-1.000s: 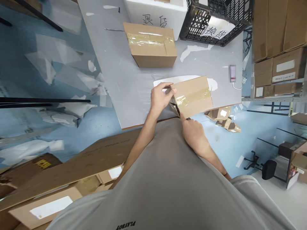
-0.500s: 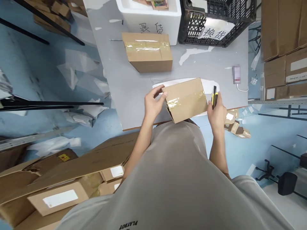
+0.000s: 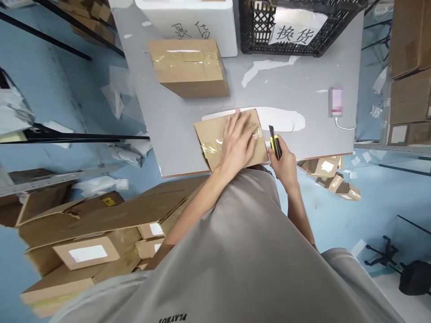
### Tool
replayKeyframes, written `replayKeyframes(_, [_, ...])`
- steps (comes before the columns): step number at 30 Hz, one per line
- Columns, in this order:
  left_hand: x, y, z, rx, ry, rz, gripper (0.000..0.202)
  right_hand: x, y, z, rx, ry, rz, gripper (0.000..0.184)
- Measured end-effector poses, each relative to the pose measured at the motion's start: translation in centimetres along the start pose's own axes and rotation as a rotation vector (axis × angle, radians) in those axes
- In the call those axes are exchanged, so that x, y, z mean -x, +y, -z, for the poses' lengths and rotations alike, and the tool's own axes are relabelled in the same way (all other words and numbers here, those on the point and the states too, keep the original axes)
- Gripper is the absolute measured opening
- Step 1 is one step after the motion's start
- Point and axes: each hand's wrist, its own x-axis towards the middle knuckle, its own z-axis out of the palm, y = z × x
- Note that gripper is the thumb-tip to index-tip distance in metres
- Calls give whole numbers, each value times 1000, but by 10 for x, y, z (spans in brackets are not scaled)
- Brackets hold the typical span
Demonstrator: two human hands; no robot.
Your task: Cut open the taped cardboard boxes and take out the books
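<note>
A small taped cardboard box (image 3: 210,139) lies at the near edge of the grey table (image 3: 296,89). My left hand (image 3: 239,141) rests flat on top of it, fingers stretched out. My right hand (image 3: 284,161) is just right of the box, closed round a yellow and black utility knife (image 3: 274,141) whose tip points up and away from me, close to the box's right side.
A second taped box (image 3: 190,65) stands further back on the table, with a white foam box (image 3: 188,22) and a black crate (image 3: 299,27) behind it. A phone (image 3: 336,101) on a cable lies at the right. Cardboard boxes and paper scraps litter the blue floor.
My left hand moved from the box's left end onto its top. The box slid left. My right hand brought the knife in closer to the box's right side.
</note>
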Motion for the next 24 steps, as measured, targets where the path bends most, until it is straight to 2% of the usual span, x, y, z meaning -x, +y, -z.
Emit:
replayKeyframes(4, [1,-1,-10,-29,-3,31,45,-5,2,2,-11,-37,116,64])
replayKeyframes(10, [6,-7,-12,-40,9,58,47,-3,-12,3,35,-132,212,63])
replayKeyframes(18, [7,-10,-15,-17,13,74,48,4,-35,6,219,-216,101,67])
replayKeyframes(24, [8,-8,-16,-16,18,59,44,10,-72,5,484,-278,-24,72])
